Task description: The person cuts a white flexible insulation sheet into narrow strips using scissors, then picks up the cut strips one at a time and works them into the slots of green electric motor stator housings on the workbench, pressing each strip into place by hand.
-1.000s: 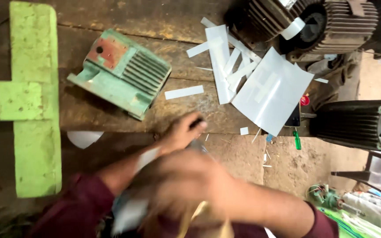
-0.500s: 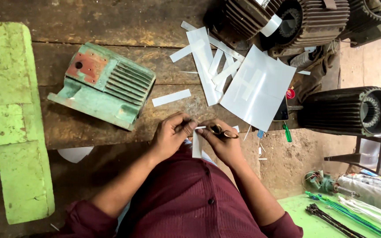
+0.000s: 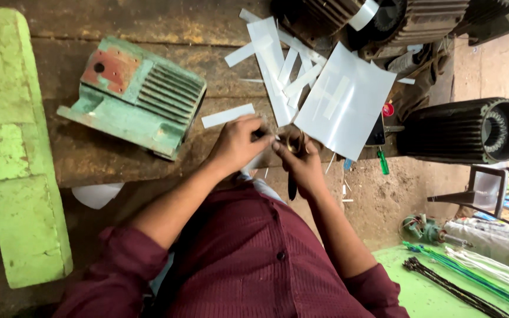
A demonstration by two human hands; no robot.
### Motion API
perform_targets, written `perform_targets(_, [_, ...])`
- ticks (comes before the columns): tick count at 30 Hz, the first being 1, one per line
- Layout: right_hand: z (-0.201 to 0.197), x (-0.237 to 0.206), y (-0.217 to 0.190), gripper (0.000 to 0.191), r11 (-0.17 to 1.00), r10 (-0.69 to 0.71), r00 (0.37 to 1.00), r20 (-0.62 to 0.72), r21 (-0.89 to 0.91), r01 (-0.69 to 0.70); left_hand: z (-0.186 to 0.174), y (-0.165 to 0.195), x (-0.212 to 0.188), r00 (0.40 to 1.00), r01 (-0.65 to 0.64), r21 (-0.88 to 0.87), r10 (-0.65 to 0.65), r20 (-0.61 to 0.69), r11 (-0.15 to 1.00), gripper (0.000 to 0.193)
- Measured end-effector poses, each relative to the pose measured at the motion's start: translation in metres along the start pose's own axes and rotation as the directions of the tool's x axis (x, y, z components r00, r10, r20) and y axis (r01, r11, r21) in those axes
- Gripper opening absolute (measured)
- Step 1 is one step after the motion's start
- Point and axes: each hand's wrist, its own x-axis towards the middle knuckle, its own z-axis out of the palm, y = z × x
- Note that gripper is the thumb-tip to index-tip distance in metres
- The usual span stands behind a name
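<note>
— What do the hands hold?

— The right hand (image 3: pixel 304 162) is closed on scissors (image 3: pixel 293 154), fingers through the handles, at the near edge of the wooden bench (image 3: pixel 148 23). The left hand (image 3: pixel 240 141) pinches a small white strip (image 3: pixel 258 160) just beside the scissors; the two hands almost touch.

— And what is around them?

— Beyond them lie a large white sheet (image 3: pixel 346 100) and a pile of cut white strips (image 3: pixel 284 65). To the left there is a green metal housing (image 3: pixel 134 97). To the right stands a black ribbed motor body (image 3: pixel 460 129).
</note>
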Motion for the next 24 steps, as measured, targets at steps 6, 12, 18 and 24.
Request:
perform_targets(6, [0.011, 0.021, 0.017, 0.033, 0.934, -0.103, 0.99, -0.092, -0.35, 0.064, 0.025, -0.005, -0.006, 0.944, -0.324, 0.7, 0.266, 0.195, 0.636, 0.011])
perform_targets(12, [0.025, 0.037, 0.024, 0.026, 0.622, -0.369, 0.926, 0.076, -0.72, 0.307, 0.034, -0.009, -0.041, 0.973, -0.229, 0.729, 0.12, 0.199, 0.645, 0.056])
perform_targets(18, [0.038, 0.036, 0.022, 0.017, 0.46, -0.335, 0.919, 0.209, -0.815, 0.353, 0.038, -0.015, -0.052, 0.978, -0.202, 0.795, 0.084, 0.188, 0.572, 0.055])
perform_targets(24, [0.025, 0.065, 0.025, 0.034, 0.454, -0.245, 0.924, 0.294, -0.807, 0.377, 0.042, -0.021, -0.06, 0.981, -0.193, 0.837, 0.118, 0.154, 0.513, 0.053])
